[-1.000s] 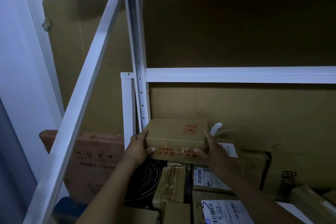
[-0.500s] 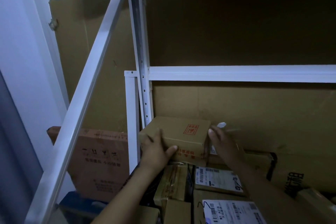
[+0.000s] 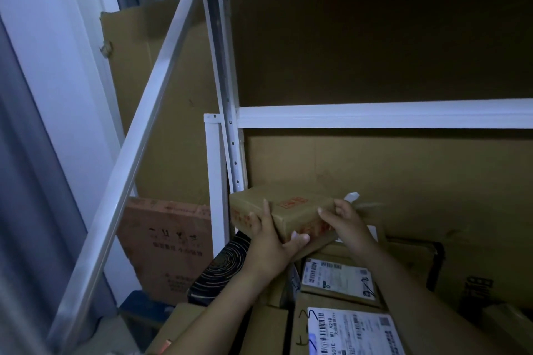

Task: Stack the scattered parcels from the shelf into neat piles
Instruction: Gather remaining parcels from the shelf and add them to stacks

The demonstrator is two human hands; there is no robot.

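Against the view of a second ago the brown box [image 3: 284, 207] has swung round: then its long printed face lay square to us, now one corner points toward us and the right end sits lower, so the box is tilted rather than flat; we judge it is being turned and settled onto the heap, not yet laid down as the neat top of a pile. It sits just below centre of the frame, close against the white upright of the rack and beneath the white shelf beam [image 3: 375, 114]. The left hand [image 3: 271, 248] has shifted from the box's left end to its near corner; its fingers lie over the top and the thumb hooks beneath, a firm clasp. The right hand [image 3: 349, 225] curls its fingers over the right end of the same box, holding it as well. By count: two hands, one box held between them; below it two parcels bearing white labels – the upper labelled parcel [image 3: 337, 277] and the lower labelled parcel [image 3: 352, 331] – one black spiral-patterned parcel [image 3: 222, 268], and one large carton [image 3: 167, 242] at lower left, outside the rack; further brown parcels lie in the dim lower right, perhaps three – the light is too poor to count them.
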